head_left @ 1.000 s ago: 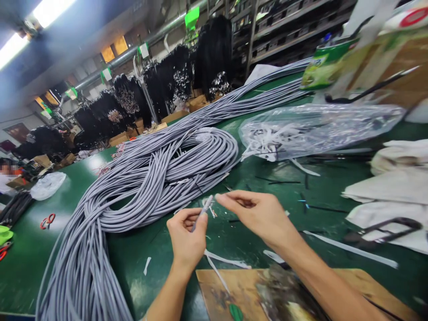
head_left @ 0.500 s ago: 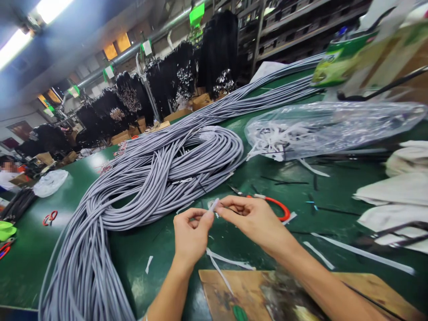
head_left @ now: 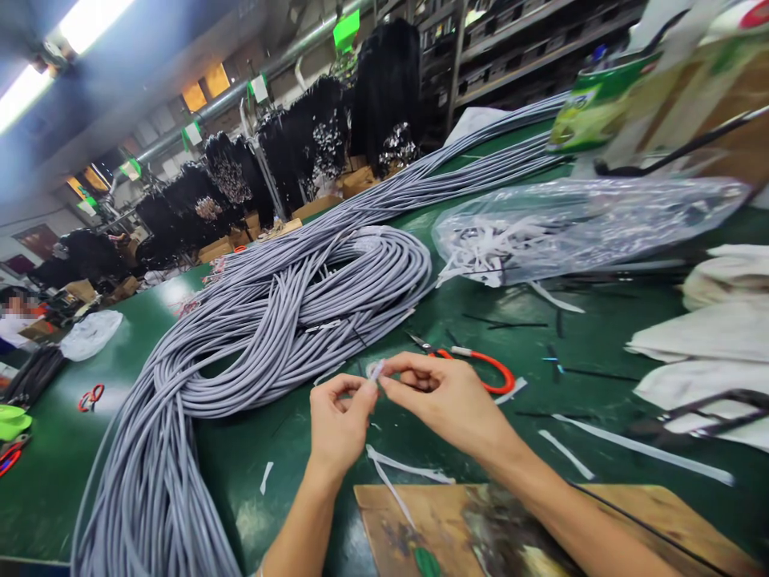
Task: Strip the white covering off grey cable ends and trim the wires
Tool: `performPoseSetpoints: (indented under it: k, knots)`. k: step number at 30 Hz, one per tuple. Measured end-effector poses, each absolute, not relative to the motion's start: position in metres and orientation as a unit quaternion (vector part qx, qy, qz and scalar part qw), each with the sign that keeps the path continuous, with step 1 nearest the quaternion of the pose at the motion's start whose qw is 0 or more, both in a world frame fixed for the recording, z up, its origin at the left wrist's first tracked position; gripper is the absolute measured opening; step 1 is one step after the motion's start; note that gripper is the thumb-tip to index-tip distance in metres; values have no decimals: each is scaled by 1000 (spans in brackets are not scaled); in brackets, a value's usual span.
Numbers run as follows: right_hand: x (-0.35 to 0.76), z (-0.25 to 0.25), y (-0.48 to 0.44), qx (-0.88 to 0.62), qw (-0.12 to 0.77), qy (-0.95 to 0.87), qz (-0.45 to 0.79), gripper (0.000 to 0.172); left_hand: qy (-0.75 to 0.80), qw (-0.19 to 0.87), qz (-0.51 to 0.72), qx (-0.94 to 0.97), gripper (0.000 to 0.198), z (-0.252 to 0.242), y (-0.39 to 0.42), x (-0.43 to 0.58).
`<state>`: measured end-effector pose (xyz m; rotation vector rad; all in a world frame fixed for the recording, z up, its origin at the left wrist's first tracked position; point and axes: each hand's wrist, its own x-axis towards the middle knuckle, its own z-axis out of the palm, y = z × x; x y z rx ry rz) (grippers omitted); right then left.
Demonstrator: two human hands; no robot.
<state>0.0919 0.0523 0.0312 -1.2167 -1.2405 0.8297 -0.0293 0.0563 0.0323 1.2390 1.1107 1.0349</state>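
Note:
Between the fingertips of both hands is a small white strip (head_left: 376,370), curled into a loop at its upper end. My left hand (head_left: 341,413) pinches it from the left, thumb against bent fingers. From the right, my right hand (head_left: 441,393) pinches it too, its fingertips almost meeting the left ones. Red-handled scissors (head_left: 489,370) lie just behind my right hand, blades pointing left. A large looped bundle of grey cables (head_left: 288,320) spreads behind and left of my hands. Loose white strips (head_left: 414,469) lie below them.
A clear plastic bag (head_left: 606,228) of white strips lies right of the cables. White cloth gloves (head_left: 690,332) rest at the right edge. A stained wooden board (head_left: 396,513) lies under my right forearm. Small red scissors (head_left: 90,397) lie at the left; a person (head_left: 18,316) is at the far left.
The strip's end now shows as a curled loop, and my right fingers have shifted slightly left and closer to the left fingertips. The view has shifted a little.

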Motion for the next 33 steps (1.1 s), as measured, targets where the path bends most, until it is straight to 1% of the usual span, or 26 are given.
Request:
performPoseSetpoints:
  k: [2, 6, 9, 11, 13, 15, 16, 18, 19, 20, 22, 25, 27, 30, 33]
  knots:
    - [91, 29, 51, -543, 569, -540, 299, 17, 471, 538, 443, 541, 30, 30, 55, -28]
    - [87, 21, 49, -577, 573, -566, 134, 13, 475, 475, 464, 578, 22, 28, 53, -27]
    - [92, 17, 51, -591, 575, -565, 29, 16, 466, 480, 463, 581, 25, 29, 52, -28]
    - [101, 18, 55, -625, 579, -524, -2, 18, 444, 508, 454, 581, 32, 31, 51, -30]
    - [111, 22, 58, -649, 600, -466, 43, 19, 419, 542, 444, 577, 40, 33, 51, -32]
    - [117, 28, 60, -609, 629, -445, 186, 22, 404, 572, 432, 569, 47, 34, 52, -32]
    - [117, 31, 60, -568, 625, -458, 278, 26, 399, 586, 425, 563, 49, 33, 52, -32]
    - [111, 34, 58, -474, 575, -500, 442, 33, 386, 615, 414, 549, 52, 33, 54, -30]
    - [107, 35, 56, -433, 546, -515, 499, 33, 378, 629, 411, 541, 53, 32, 54, -29]
    - [103, 36, 55, -400, 527, -520, 540, 32, 370, 644, 410, 530, 54, 32, 55, -29]
    - [97, 35, 54, -357, 524, -501, 588, 29, 351, 676, 406, 505, 55, 32, 55, -29]
    - [93, 33, 55, -332, 546, -461, 615, 29, 323, 717, 395, 474, 53, 32, 56, -29]
    - [92, 31, 56, -346, 574, -449, 591, 30, 313, 725, 401, 464, 51, 32, 56, -29]
    - [90, 28, 56, -409, 636, -450, 475, 30, 314, 703, 430, 471, 49, 29, 57, -28]
    - [86, 23, 52, -472, 657, -488, 327, 25, 338, 644, 465, 505, 48, 24, 57, -27]
